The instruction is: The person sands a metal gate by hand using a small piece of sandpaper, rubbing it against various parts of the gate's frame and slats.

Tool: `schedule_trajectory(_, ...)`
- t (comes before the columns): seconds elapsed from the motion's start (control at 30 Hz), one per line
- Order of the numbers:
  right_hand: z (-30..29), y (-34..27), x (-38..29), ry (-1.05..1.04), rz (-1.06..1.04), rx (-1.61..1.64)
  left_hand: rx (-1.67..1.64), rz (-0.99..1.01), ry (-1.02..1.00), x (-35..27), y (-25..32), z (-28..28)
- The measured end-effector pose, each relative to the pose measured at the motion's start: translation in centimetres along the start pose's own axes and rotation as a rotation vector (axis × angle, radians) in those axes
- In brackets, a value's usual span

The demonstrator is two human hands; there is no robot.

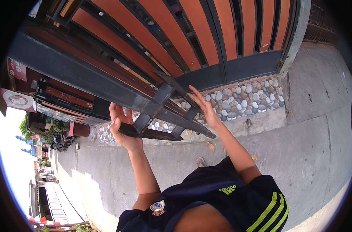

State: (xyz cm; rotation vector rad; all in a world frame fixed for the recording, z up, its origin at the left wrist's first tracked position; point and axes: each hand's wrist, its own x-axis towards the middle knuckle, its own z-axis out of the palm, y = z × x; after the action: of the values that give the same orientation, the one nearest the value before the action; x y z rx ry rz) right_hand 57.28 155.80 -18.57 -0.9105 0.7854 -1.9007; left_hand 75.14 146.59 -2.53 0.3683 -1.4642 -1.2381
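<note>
A dark metal frame (112, 87), with a long flat beam and short crosspieces, slants from the upper left down to the middle, in front of a gate. My left hand (122, 126) grips the outer bar at the frame's near left side, thumb on top and fingers behind. On the other side, my right hand (203, 107) lies against the far bar, fingers stretched along it; whether it grips the bar is hard to tell. Behind the frame stands the gate of orange-brown panels (205, 43) and black metal bars.
A strip of set pebbles (242, 98) with a raised concrete edge runs below the gate. Grey concrete pavement (303, 139) lies around my sandalled foot (200, 161). A reddish planter (79, 129) and plants stand farther left, near hanging banners (18, 100).
</note>
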Motion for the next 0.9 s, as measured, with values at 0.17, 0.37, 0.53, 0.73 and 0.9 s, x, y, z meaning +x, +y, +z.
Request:
schedule_trajectory(0.17, 0.1, 0.1, 0.2, 0.034, -0.018, -0.11, -0.026, -0.013, 0.129, -0.5, 0.0, 0.5)
schedule_trajectory(0.37, -1.2, -1.1, 2.3, 0.096, 0.228, -0.144, -0.051, 0.001, 0.046, -0.3, -0.3, 0.1)
schedule_trajectory(0.53, -2.9, -5.1, 2.3, -0.054, 0.468, -0.288, -0.053, 0.009, 0.042, -0.4, -0.5, 0.5)
schedule_trajectory(0.73, -2.7, -6.5, 2.7, -0.2, 0.546, -0.567, -0.021, 0.024, 0.069, -0.5, -0.4, 0.6)
schedule_trajectory(0.9, -0.9, -0.5, 1.3, -0.003, 0.032, -0.768, -0.005, 0.023, 0.12, -0.7, -0.4, -0.2)
